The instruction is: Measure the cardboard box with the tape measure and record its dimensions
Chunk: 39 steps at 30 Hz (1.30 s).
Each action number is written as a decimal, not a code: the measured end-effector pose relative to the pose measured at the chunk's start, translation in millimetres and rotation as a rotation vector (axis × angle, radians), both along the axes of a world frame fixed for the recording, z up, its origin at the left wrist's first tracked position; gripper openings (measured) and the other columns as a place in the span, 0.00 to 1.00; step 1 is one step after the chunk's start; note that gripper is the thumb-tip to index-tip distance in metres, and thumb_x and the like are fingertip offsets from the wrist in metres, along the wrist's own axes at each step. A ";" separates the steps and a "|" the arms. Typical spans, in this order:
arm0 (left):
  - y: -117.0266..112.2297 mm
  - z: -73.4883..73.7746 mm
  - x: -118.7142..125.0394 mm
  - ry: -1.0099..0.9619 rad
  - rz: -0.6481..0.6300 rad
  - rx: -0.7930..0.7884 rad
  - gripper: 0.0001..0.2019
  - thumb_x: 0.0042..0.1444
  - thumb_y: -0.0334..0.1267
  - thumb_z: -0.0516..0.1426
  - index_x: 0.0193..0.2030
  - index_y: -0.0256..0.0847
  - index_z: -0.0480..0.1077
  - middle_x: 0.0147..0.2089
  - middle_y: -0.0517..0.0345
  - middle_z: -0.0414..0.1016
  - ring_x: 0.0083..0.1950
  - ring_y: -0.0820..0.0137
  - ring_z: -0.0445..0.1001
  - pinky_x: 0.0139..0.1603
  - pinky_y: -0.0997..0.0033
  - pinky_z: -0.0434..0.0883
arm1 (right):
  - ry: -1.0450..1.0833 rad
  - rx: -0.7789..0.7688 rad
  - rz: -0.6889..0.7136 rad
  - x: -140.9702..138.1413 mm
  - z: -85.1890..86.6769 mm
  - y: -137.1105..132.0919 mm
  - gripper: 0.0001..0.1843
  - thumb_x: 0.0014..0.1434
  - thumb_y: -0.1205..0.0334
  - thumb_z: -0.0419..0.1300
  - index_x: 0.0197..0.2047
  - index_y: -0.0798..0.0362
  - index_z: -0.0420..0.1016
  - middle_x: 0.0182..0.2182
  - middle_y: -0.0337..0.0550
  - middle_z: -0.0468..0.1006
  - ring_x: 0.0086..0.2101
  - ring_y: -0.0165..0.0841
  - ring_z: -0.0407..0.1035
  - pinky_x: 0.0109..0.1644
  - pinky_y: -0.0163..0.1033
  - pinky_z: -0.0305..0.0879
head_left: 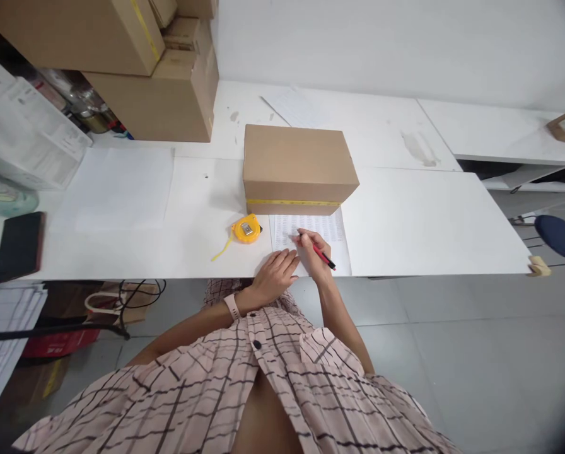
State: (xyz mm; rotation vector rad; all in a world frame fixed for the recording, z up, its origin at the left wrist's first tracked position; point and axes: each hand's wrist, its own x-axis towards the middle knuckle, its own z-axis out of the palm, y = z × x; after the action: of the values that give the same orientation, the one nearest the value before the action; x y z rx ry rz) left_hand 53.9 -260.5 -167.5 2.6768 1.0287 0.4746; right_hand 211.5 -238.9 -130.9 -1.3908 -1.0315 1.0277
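Pen [324, 257], in red and black, is slanting across the right hand [313, 247], over the printed sheet [341, 239] that is lying at the near edge of the white tabletop [419, 221]. Its slim barrel is looking light and rigid, perhaps a little slick, so a hold low down by the tip, between thumb and fingers, is probably offering the surest control. The sheet is seeming thin and limp, easily creasing or sliding, and is best being pressed flat or lifted by a free corner.

The right hand is curling closed around the pen, thumb and fingertips pinching it near the writing end; whether the tip is touching the paper, I cannot tell. The left hand [275, 276], palm down and fingers stretched out close together, is resting loosely at the sheet's lower left side, gripping nothing that shows.

Just beyond the sheet a closed cardboard box [297, 154] is standing, a yellow strip [294, 203] running along its near face. It is appearing stiff-walled, but its weight is not showing; two palms on opposite ends would likely be suiting it. Left of the sheet a yellow tape measure [246, 229] is lying, compact and probably hard-cased, its short tongue poking toward the table's edge.
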 end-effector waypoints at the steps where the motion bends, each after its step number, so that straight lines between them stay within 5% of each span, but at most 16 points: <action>1: 0.1 0.9 -0.2 0.012 -0.006 0.000 0.23 0.71 0.40 0.53 0.69 0.32 0.66 0.71 0.35 0.67 0.72 0.49 0.66 0.72 0.46 0.63 | -0.039 -0.013 -0.025 -0.5 -3.0 3.5 0.26 0.58 0.34 0.62 0.35 0.51 0.74 0.28 0.40 0.76 0.31 0.33 0.71 0.39 0.40 0.68; 3: 0.5 2.7 -0.8 0.030 -0.016 -0.008 0.25 0.70 0.42 0.53 0.69 0.31 0.65 0.72 0.34 0.65 0.72 0.49 0.65 0.72 0.45 0.63 | -0.105 -0.007 -0.075 -0.9 -7.1 6.6 0.23 0.59 0.38 0.63 0.30 0.51 0.69 0.24 0.36 0.71 0.28 0.30 0.65 0.36 0.38 0.64; 7: 1.0 3.5 -1.3 0.030 -0.013 -0.027 0.27 0.68 0.43 0.57 0.71 0.34 0.63 0.73 0.36 0.64 0.73 0.47 0.64 0.71 0.43 0.62 | -0.093 -0.006 -0.058 -1.4 -11.8 6.7 0.18 0.59 0.44 0.65 0.36 0.49 0.67 0.23 0.30 0.68 0.25 0.28 0.62 0.32 0.36 0.61; 12: 1.1 -1.2 -1.5 0.007 -0.009 0.018 0.23 0.70 0.44 0.55 0.67 0.35 0.67 0.69 0.38 0.69 0.69 0.50 0.69 0.70 0.47 0.64 | -0.171 0.033 -0.171 -4.6 -14.2 10.2 0.23 0.59 0.46 0.64 0.25 0.48 0.58 0.21 0.30 0.61 0.25 0.27 0.57 0.32 0.36 0.58; 16: 1.1 -2.3 -2.1 -0.041 -0.002 0.006 0.23 0.69 0.43 0.57 0.66 0.37 0.68 0.69 0.38 0.70 0.69 0.51 0.70 0.70 0.46 0.65 | -0.208 0.017 -0.156 -6.4 -12.1 10.8 0.19 0.59 0.47 0.64 0.28 0.49 0.63 0.23 0.32 0.66 0.26 0.28 0.60 0.33 0.37 0.60; 22: 0.8 1.9 -3.0 -0.027 -0.010 0.001 0.24 0.69 0.41 0.57 0.68 0.36 0.66 0.72 0.38 0.66 0.74 0.49 0.63 0.73 0.43 0.62 | -0.233 0.010 -0.179 -6.7 -16.4 11.4 0.22 0.58 0.47 0.62 0.24 0.47 0.55 0.19 0.30 0.59 0.24 0.28 0.56 0.31 0.36 0.58; 39: 1.4 1.6 -3.3 0.001 -0.013 0.028 0.21 0.68 0.40 0.58 0.65 0.35 0.69 0.70 0.39 0.69 0.74 0.50 0.64 0.73 0.45 0.62 | -0.296 0.012 -0.174 -9.2 -17.5 13.5 0.21 0.57 0.50 0.62 0.23 0.46 0.55 0.19 0.30 0.59 0.23 0.28 0.54 0.29 0.38 0.54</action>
State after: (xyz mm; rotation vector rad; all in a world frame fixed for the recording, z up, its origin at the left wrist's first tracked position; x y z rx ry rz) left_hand 50.6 -259.1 -165.9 2.7066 1.0120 0.4894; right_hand 202.3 -225.4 -148.4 -1.6247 -1.1042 0.7009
